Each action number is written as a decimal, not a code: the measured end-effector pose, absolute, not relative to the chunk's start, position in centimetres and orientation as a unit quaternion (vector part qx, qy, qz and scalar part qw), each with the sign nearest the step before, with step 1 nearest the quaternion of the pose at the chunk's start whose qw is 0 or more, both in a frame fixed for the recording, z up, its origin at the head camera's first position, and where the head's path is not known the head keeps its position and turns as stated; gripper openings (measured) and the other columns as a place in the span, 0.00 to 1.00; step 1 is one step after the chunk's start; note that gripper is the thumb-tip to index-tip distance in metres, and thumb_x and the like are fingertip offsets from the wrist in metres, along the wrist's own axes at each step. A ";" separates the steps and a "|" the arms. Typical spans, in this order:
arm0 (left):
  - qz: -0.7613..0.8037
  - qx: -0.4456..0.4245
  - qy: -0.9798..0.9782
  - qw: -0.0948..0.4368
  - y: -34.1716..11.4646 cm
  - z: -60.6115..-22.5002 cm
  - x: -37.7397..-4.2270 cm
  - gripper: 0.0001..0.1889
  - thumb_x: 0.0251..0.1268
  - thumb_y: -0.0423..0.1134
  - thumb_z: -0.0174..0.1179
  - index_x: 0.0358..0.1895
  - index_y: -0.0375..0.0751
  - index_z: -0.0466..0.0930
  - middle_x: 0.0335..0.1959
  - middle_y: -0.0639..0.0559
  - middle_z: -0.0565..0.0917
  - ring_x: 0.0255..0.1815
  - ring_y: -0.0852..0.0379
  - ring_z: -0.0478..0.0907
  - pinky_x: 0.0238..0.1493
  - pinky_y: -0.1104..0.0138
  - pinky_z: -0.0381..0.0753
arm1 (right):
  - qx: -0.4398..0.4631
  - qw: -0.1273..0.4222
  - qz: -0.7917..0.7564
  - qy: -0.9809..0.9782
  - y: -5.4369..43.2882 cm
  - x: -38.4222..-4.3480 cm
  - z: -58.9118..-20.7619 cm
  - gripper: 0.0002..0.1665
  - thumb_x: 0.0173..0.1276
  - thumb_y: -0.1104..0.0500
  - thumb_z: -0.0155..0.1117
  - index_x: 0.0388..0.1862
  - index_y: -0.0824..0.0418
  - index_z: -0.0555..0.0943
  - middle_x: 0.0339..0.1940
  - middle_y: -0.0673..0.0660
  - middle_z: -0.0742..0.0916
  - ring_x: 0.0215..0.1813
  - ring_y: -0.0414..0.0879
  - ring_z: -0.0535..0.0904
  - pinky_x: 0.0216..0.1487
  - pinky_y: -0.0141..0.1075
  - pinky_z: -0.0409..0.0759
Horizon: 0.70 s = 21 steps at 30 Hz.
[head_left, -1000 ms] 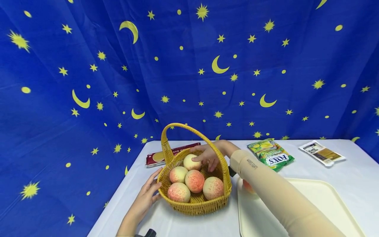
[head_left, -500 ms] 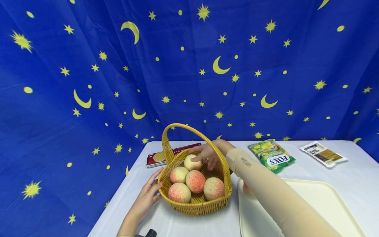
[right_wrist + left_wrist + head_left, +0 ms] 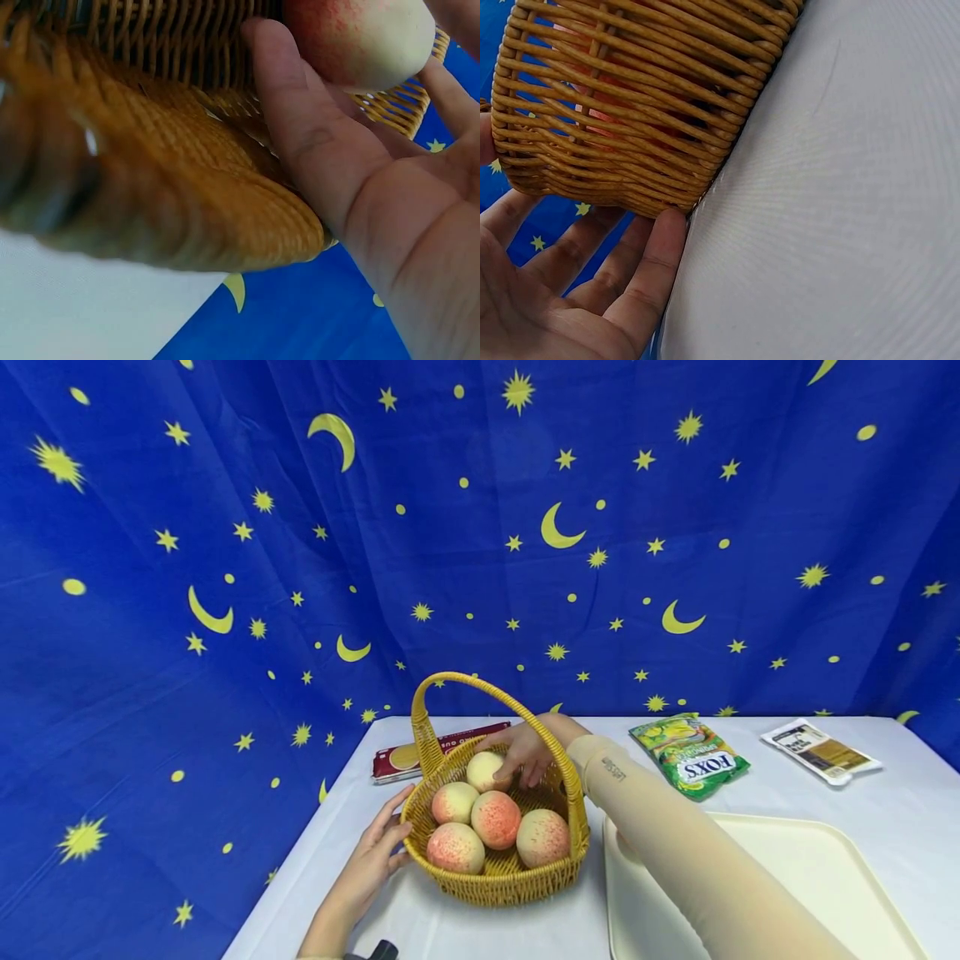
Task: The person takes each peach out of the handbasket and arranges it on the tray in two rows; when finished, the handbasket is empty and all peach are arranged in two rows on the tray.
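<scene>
A yellow wicker basket [image 3: 498, 889] with a tall arched handle stands on the table and holds several peaches, pale with red blush. My left hand [image 3: 369, 860] rests against the basket's left side, fingers fairly straight; in the left wrist view, the fingertips [image 3: 671, 225] touch the lower outer weave. My right hand [image 3: 528, 750] reaches under the handle into the back of the basket. It holds the rearmost peach [image 3: 485, 772] between thumb and fingers. From the right wrist, that peach [image 3: 367, 37] shows beyond the fingers. The other peaches, such as the reddest one [image 3: 496, 820], lie in front.
A cream tray [image 3: 795, 877] lies right of the basket, partly covered by the right sleeve [image 3: 675, 852]. Behind the basket is a dark red biscuit packet [image 3: 397, 762]. A green Fox's sweets bag [image 3: 693, 756] and a white-and-brown packet [image 3: 821, 752] lie at the back right.
My right hand has shifted slightly at the rear peach, its thumb now farther over the right of it. The sleeve has moved a little left. The left hand stays put.
</scene>
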<state>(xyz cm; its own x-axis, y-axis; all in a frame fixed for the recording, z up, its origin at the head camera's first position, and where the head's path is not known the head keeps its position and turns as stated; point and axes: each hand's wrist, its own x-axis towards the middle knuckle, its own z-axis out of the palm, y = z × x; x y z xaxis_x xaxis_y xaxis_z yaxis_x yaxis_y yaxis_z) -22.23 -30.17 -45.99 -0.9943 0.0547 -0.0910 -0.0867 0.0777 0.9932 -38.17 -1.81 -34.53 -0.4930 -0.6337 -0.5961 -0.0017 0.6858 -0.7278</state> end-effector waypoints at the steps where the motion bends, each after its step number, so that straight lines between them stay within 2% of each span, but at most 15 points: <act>1: 0.679 -0.010 0.732 0.052 -30.2 -46.0 -22.2 0.33 0.85 0.43 0.51 0.87 0.59 0.56 0.81 0.34 0.66 0.72 0.44 0.76 0.59 0.61 0.87 | -0.201 0.463 -0.344 0.792 -1.8 -38.2 -34.6 0.47 0.80 0.60 0.65 0.89 0.44 0.56 0.76 0.70 0.72 0.71 0.69 0.79 0.75 0.56 0.78; 6: 0.677 -0.008 0.734 0.053 -30.2 -45.9 -22.2 0.34 0.84 0.44 0.51 0.88 0.57 0.54 0.83 0.34 0.64 0.74 0.42 0.74 0.60 0.61 0.87 | -0.207 0.467 -0.337 0.791 -1.8 -38.6 -34.7 0.45 0.78 0.62 0.67 0.87 0.46 0.57 0.69 0.70 0.76 0.69 0.69 0.82 0.74 0.55 0.80; 13: 0.677 -0.011 0.734 0.052 -30.2 -46.0 -22.3 0.33 0.84 0.44 0.51 0.87 0.58 0.56 0.82 0.34 0.65 0.73 0.43 0.75 0.60 0.61 0.87 | -0.206 0.482 -0.316 0.791 -2.0 -38.6 -34.8 0.51 0.77 0.60 0.68 0.90 0.43 0.52 0.75 0.71 0.71 0.73 0.71 0.77 0.76 0.54 0.78; 18: 0.677 -0.011 0.734 0.055 -30.1 -46.0 -22.2 0.33 0.84 0.44 0.51 0.87 0.58 0.55 0.81 0.33 0.66 0.72 0.44 0.76 0.59 0.61 0.87 | -0.217 0.472 -0.317 0.794 -1.8 -38.7 -34.8 0.42 0.78 0.61 0.67 0.83 0.48 0.58 0.63 0.69 0.80 0.69 0.67 0.83 0.72 0.52 0.81; 21: 0.677 -0.012 0.734 0.053 -30.1 -45.9 -22.1 0.33 0.84 0.44 0.51 0.87 0.59 0.55 0.81 0.33 0.67 0.71 0.45 0.76 0.59 0.62 0.87 | -0.218 0.472 -0.316 0.794 -1.8 -38.7 -34.9 0.43 0.78 0.60 0.67 0.84 0.48 0.58 0.60 0.67 0.83 0.68 0.65 0.84 0.73 0.52 0.81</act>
